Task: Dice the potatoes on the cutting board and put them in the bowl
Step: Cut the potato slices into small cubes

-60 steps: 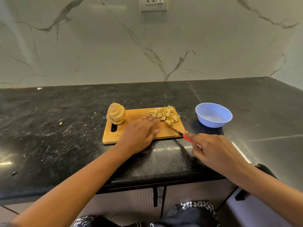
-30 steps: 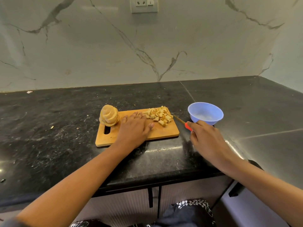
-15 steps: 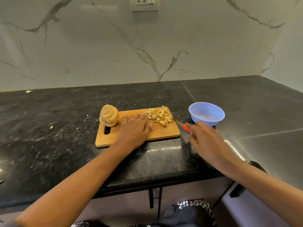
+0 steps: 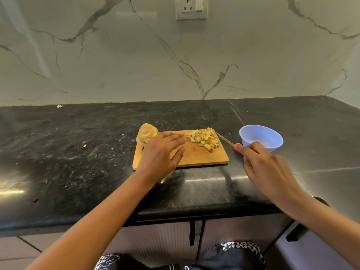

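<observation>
The left hand [image 4: 161, 152] lies flat, fingers straight, on the wooden cutting board [image 4: 204, 157], between a stack of sliced potato [image 4: 146, 133] at the board's far left corner and a heap of diced potato [image 4: 204, 138] at its far right. The right hand [image 4: 266, 166] curls round the red handle of a knife [image 4: 226, 139] (blade pointing at the dice). The blue bowl [image 4: 272, 137] sits on the black counter [image 4: 78, 152], just right of the board.

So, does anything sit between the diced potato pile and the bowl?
Only the knife: its blade, gripped by the right hand, crosses the gap between the cutting board's right edge and the bowl. Nothing else visible intervenes.
</observation>
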Action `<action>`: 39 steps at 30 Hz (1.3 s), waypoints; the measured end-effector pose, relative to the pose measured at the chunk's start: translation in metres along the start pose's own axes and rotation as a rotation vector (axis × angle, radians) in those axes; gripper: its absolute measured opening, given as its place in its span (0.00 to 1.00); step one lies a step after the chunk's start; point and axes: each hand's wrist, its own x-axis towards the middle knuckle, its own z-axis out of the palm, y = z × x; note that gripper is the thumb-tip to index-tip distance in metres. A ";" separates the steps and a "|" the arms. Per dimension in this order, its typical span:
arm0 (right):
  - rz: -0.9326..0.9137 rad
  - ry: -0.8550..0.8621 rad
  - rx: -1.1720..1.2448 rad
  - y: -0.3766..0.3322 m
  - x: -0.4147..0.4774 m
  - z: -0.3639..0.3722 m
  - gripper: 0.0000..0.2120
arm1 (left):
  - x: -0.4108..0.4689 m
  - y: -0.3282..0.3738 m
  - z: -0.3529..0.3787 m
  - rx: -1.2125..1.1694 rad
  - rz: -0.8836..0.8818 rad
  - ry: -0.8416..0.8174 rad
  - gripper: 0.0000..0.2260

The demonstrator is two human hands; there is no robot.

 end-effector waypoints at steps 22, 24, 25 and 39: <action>-0.020 -0.065 0.486 -0.046 0.045 0.057 0.19 | 0.033 -0.100 -0.039 -0.418 -0.647 -0.219 0.12; -0.012 -0.073 0.487 -0.046 0.045 0.058 0.19 | 0.038 -0.101 -0.041 -0.431 -0.648 -0.225 0.12; -0.008 -0.077 0.488 -0.046 0.045 0.058 0.19 | 0.040 -0.101 -0.042 -0.441 -0.651 -0.228 0.13; 0.081 -0.080 0.488 -0.039 0.052 0.040 0.18 | 0.030 -0.038 -0.035 -0.438 -0.302 -0.043 0.09</action>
